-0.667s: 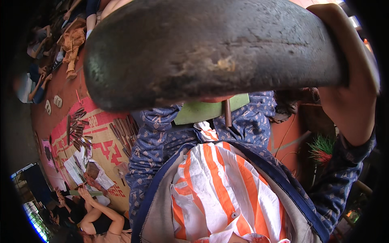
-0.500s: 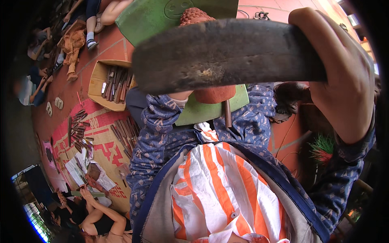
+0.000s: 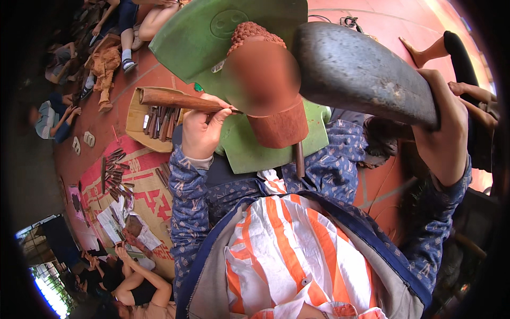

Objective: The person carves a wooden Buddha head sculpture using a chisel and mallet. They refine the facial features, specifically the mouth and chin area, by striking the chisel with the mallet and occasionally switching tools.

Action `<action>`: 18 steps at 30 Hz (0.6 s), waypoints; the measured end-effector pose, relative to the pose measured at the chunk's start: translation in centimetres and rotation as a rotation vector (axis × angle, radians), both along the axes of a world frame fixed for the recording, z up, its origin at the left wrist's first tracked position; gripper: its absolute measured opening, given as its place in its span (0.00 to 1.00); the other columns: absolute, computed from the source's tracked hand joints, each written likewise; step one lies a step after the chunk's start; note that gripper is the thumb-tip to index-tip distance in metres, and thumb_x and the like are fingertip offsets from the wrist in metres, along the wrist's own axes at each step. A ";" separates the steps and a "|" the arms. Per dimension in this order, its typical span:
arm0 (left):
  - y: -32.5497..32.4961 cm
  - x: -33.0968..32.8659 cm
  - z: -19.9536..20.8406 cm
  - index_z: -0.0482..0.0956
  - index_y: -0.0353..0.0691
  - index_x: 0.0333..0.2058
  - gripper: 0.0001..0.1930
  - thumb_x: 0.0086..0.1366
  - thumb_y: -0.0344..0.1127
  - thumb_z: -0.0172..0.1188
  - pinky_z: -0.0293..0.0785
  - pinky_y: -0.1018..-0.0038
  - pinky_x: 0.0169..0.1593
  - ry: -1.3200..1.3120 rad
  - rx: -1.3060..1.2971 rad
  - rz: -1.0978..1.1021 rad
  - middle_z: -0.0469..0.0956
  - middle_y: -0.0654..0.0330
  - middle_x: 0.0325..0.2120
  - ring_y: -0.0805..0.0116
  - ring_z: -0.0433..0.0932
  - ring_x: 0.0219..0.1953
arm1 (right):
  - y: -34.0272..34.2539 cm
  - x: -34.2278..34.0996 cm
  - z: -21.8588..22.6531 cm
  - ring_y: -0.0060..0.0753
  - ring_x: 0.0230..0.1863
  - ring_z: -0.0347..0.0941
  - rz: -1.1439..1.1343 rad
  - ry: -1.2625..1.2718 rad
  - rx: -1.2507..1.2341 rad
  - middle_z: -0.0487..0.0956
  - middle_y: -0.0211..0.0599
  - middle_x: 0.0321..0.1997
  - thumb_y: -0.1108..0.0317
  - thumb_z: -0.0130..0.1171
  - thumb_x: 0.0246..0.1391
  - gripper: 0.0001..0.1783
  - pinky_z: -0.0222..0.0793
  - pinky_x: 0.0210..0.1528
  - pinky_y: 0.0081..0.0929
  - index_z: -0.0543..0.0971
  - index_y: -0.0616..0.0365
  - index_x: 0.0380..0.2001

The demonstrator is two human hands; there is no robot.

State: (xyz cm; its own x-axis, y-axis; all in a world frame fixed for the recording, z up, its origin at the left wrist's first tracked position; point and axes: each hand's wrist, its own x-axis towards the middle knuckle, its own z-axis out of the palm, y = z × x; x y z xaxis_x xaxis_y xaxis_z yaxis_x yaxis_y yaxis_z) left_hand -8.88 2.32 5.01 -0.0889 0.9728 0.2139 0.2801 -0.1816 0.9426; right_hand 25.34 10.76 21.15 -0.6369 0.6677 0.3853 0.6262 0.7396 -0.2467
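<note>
Tiled floor (image 3: 380,183) below, carved head (image 3: 263,74) now out from behind dark block (image 3: 366,80) in right grip (image 3: 442,130), chisel (image 3: 175,100) in left grip (image 3: 201,132).

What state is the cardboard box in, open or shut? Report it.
Open: tools show inside the cardboard box, though the chisel in the left hand hides part of it.

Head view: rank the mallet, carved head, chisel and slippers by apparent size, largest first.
1. Mallet and carved head: too alike to rank; the mallet also looks nearer the camera.
2. Chisel
3. Slippers
</note>
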 end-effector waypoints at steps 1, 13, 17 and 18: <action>-0.3 -0.4 -0.1 0.72 0.31 0.37 0.03 0.67 0.25 0.55 0.76 0.74 0.46 -0.054 0.006 0.022 0.81 0.54 0.32 0.65 0.82 0.40 | 0.0 0.5 -0.6 0.52 0.32 0.74 -0.040 0.059 -0.041 0.74 0.48 0.31 0.85 0.57 0.35 0.25 0.69 0.38 0.30 0.73 0.64 0.43; 1.9 2.9 6.5 0.74 0.32 0.39 0.05 0.67 0.27 0.56 0.72 0.78 0.46 0.207 0.009 0.028 0.79 0.58 0.35 0.70 0.79 0.41 | 0.4 3.5 -5.3 0.29 0.36 0.74 -0.061 0.245 -0.325 0.77 0.43 0.34 0.82 0.61 0.47 0.20 0.68 0.42 0.24 0.71 0.69 0.45; 3.5 4.1 6.2 0.75 0.29 0.37 0.04 0.65 0.24 0.57 0.74 0.77 0.45 0.471 0.113 -0.031 0.81 0.57 0.33 0.70 0.81 0.39 | 0.2 3.6 -5.7 0.34 0.35 0.73 -0.050 0.264 -0.315 0.76 0.45 0.34 0.81 0.62 0.44 0.22 0.67 0.43 0.25 0.71 0.69 0.45; 3.9 4.4 5.9 0.75 0.29 0.35 0.03 0.64 0.23 0.58 0.76 0.75 0.44 0.495 0.146 -0.050 0.80 0.56 0.32 0.67 0.82 0.39 | 0.1 3.6 -5.9 0.34 0.35 0.72 -0.047 0.276 -0.325 0.76 0.44 0.34 0.81 0.62 0.44 0.22 0.67 0.43 0.25 0.71 0.69 0.45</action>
State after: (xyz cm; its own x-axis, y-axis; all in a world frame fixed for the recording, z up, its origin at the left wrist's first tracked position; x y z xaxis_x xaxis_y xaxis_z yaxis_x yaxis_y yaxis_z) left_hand -4.49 6.22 10.86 0.1027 0.9302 0.3523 0.6736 -0.3257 0.6635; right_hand 28.97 10.90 15.30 -0.5054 0.8084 0.3017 0.5352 0.5679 -0.6253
